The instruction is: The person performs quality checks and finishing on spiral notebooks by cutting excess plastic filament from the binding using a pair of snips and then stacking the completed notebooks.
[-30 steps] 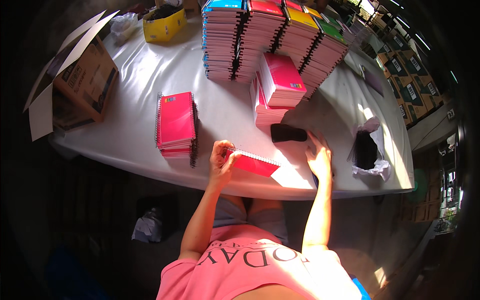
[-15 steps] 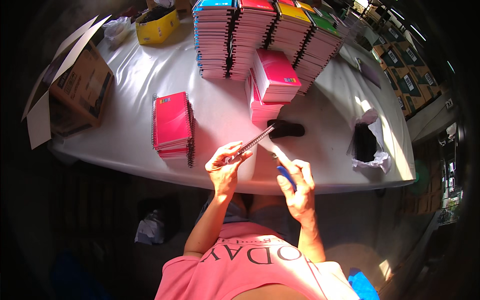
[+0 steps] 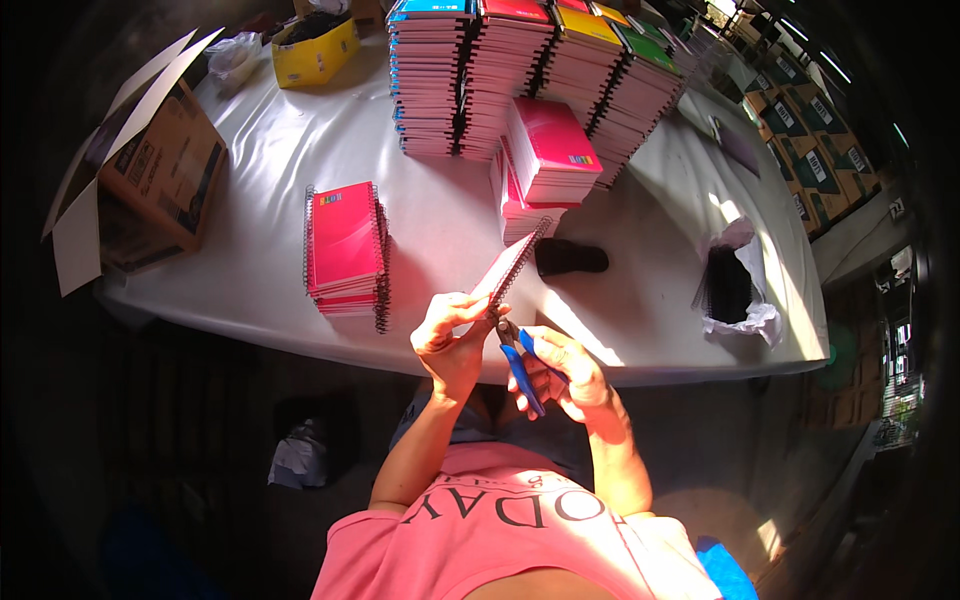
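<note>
My left hand grips a spiral notebook by its near end, holding it tilted above the table's front edge with the dark wire coil facing right. In my right hand is a pair of blue-handled pliers, with the handles spread apart. The jaws meet the near end of the coil, close to my left fingertips. Whether they pinch the wire is too small to tell. Left of my hands lies a short stack of red spiral notebooks. Just beyond the held notebook is a pile of red-covered books.
Tall notebook stacks with blue, red, yellow and green covers stand at the back. An open cardboard box is at left, a yellow box behind it. A black object and a wrapped bundle of black coils lie at right.
My right hand has moved left and nearer, bringing the pliers to the coil's near end. The notebook has turned more upright, showing more of its page side.
</note>
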